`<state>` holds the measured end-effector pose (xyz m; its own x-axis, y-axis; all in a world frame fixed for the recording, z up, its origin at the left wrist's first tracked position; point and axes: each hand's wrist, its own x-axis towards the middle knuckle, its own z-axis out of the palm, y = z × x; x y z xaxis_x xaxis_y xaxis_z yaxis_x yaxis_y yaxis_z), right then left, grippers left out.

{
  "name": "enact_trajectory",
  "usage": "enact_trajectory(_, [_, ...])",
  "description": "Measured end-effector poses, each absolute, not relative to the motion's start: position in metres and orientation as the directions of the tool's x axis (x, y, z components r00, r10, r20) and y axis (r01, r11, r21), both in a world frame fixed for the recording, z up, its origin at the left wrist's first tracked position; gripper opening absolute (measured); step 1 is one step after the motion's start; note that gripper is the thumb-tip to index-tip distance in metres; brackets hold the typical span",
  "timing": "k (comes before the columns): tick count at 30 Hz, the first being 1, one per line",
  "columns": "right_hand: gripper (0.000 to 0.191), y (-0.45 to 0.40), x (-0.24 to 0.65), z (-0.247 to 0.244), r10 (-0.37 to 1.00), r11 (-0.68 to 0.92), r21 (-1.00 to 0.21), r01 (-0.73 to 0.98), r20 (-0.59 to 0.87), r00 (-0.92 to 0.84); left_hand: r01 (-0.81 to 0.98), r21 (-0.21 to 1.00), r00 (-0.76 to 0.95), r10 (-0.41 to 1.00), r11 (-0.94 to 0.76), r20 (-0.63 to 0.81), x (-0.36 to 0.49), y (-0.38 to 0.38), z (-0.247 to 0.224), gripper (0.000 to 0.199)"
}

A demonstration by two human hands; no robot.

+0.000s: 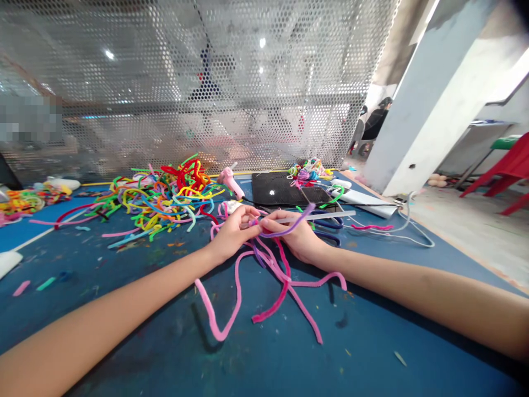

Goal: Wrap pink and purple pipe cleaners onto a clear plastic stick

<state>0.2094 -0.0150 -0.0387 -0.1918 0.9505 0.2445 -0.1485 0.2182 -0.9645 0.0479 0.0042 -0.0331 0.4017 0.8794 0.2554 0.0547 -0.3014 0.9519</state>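
My left hand (232,234) and my right hand (298,238) meet over the middle of the table, fingers bent in a pinch. Between their fingertips is a purple pipe cleaner (294,227), its free end curving up to the right. A small purple and pink twist (253,223) shows at my left fingertips. Below the hands spread several pink pipe cleaners (237,286) and a darker magenta one (278,306); where they join is partly hidden. A translucent whitish stick (336,215) passes by my right fingers; whether they grip it I cannot tell.
A tangled heap of coloured pipe cleaners (165,201) lies at the back left. Behind my hands are a pink glue gun (232,182) and a black board (276,188). White cables (413,234) run at the right. A perforated metal screen (185,110) borders the table's far side.
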Motion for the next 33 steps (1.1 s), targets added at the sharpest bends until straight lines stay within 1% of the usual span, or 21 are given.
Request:
enact_trajectory(5, [0.023, -0.0120, 0.2102, -0.0417, 0.946, 0.260, -0.956, -0.133, 0.280, -0.165, 0.050, 0.961, 0.401, 0.887, -0.271, 0.230, 0.0503, 0.0029, -0.0319, 0.030])
enact_trajectory(10, [0.024, -0.0109, 0.2114, -0.0446, 0.947, 0.282, -0.954, -0.101, 0.293, -0.129, 0.088, 0.966, 0.409, 0.893, -0.243, 0.187, 0.0520, 0.0043, -0.0316, 0.027])
enact_trajectory(13, [0.024, -0.0100, 0.2123, -0.0459, 0.938, 0.312, -0.948, -0.067, 0.319, -0.135, 0.051, 0.976, 0.387, 0.905, -0.212, 0.176, 0.0515, 0.0052, -0.0318, 0.027])
enact_trajectory(18, [0.023, -0.0083, 0.2125, -0.0451, 0.929, 0.339, -0.940, -0.035, 0.341, -0.142, -0.053, 0.993, 0.343, 0.933, -0.102, 0.114, 0.0485, 0.0077, -0.0336, 0.030])
enact_trajectory(25, [0.025, -0.0115, 0.2129, -0.0391, 0.951, 0.265, -0.959, -0.100, 0.277, -0.138, -0.225, 0.972, 0.405, 0.914, 0.071, 0.027, 0.0434, 0.0114, -0.0322, 0.031])
enact_trajectory(30, [0.026, -0.0130, 0.2122, -0.0379, 0.953, 0.239, -0.962, -0.135, 0.259, -0.157, -0.245, 0.959, 0.379, 0.924, 0.146, -0.044, 0.0429, 0.0103, -0.0290, 0.029])
enact_trajectory(33, [0.025, -0.0141, 0.2118, -0.0366, 0.958, 0.219, -0.965, -0.143, 0.241, -0.157, -0.254, 0.957, 0.362, 0.931, 0.140, -0.040, 0.0438, 0.0079, -0.0270, 0.027])
